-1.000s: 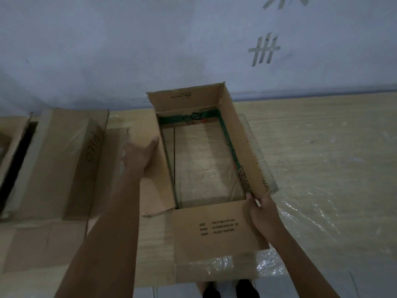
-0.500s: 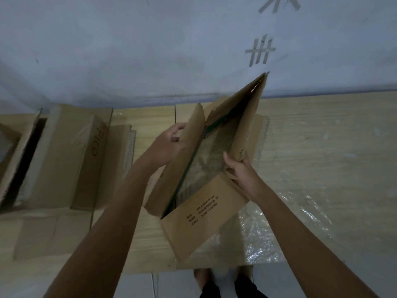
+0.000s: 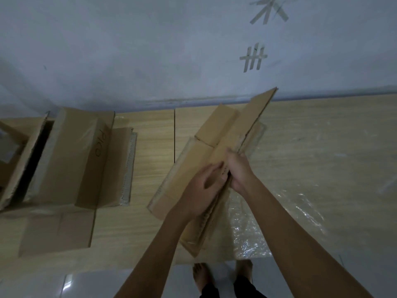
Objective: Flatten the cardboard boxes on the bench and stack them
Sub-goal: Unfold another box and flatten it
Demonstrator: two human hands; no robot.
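A brown cardboard box [image 3: 206,151] lies collapsed and slanted on the wooden bench [image 3: 154,147], running from near the front edge up toward the wall, one flap [image 3: 257,110] still sticking up at the far end. My left hand [image 3: 199,190] lies on its upper face with fingers loosely bent. My right hand [image 3: 238,168] grips the box's right edge, fingers curled around the cardboard. At the left stands an unflattened box [image 3: 71,155] marked "PIKO", its flaps spread on the bench.
Clear crinkled plastic film [image 3: 290,201] covers the bench's right part under the box. Another open box [image 3: 12,155] is at the far left edge. A pale wall with tape marks [image 3: 253,59] rises behind the bench. My bare feet [image 3: 221,274] show below the front edge.
The box stood open a second ago; it has been folded sideways and is now pressed nearly flat, turned diagonal. Both hands moved together onto its middle.
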